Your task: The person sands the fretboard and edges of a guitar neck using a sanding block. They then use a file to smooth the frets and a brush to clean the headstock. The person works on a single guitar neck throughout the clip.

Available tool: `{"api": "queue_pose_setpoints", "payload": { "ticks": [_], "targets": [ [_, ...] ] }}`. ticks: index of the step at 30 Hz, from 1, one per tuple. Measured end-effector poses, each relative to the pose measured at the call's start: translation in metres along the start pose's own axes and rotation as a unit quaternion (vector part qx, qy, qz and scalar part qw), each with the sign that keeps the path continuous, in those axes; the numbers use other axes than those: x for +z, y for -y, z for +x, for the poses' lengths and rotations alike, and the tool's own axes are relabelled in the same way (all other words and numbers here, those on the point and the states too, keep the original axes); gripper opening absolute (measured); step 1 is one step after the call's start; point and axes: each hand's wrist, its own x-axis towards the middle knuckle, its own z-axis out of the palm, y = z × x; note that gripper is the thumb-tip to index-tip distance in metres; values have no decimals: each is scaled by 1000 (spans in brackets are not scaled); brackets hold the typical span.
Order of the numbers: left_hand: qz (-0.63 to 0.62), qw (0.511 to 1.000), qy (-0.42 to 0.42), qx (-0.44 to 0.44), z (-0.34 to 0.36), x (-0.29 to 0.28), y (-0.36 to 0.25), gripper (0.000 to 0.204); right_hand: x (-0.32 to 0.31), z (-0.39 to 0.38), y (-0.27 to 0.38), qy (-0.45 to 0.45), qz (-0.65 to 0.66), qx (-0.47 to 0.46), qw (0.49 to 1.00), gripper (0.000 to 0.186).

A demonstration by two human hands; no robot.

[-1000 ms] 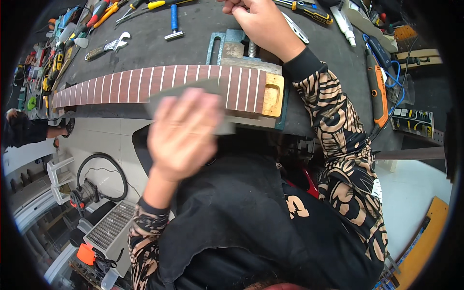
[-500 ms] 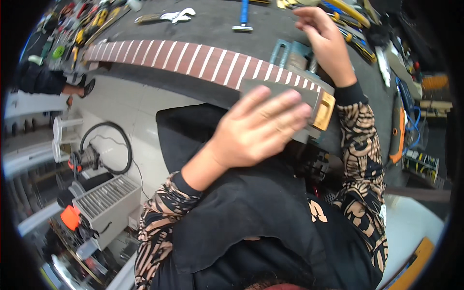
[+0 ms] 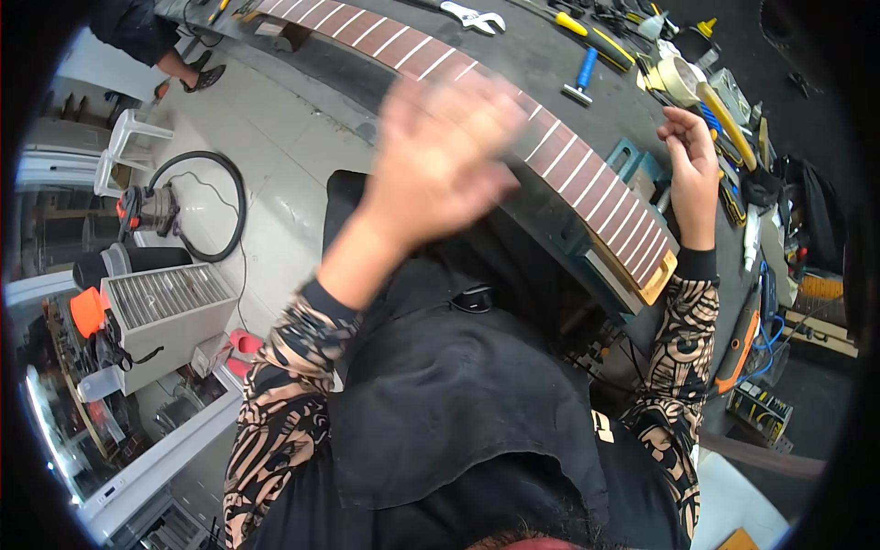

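A long guitar neck with a reddish-brown fretboard point(image 3: 568, 160) and pale fret lines runs from the upper left to the lower right. My left hand point(image 3: 445, 156) is over the middle of the fretboard, blurred by motion. Its fingers are smeared, and whatever is beneath them is hidden. Off the neck's right end, beside a yellow-tan end piece point(image 3: 658, 278), my right hand point(image 3: 694, 174) hangs with its fingers loosely bent and apart, holding nothing. A green vise point(image 3: 632, 165) shows under the neck near that hand.
On the dark bench lie an adjustable wrench point(image 3: 472, 16), a blue-handled razor-shaped tool point(image 3: 582, 78), a yellow-black screwdriver point(image 3: 596, 41) and a tape roll point(image 3: 678, 81). A vacuum cleaner point(image 3: 151, 211) stands on the floor at left. Another person's leg point(image 3: 179, 64) is at upper left.
My left hand has moved leftward along the fretboard from near its right end. The grey flat piece under it before is no longer distinguishable. The view has turned, and the neck now slants more steeply.
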Motion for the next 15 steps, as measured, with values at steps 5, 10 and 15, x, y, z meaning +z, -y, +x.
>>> {"api": "queue_pose_setpoints", "payload": {
  "ticks": [5, 10, 15],
  "targets": [
    [97, 991, -11, -87, 10, -60, 118, 78, 4, 4, -2, 9, -7, -4, 1000, 33],
    [173, 983, -14, -51, 5, -80, 142, 62, 9, 6, -2, 6, 7, -10, 1000, 32],
    [77, 986, -138, -58, 2, -3, 39, 51, 5, 5, -4, 10, -1, -2, 1000, 31]
  ]
}}
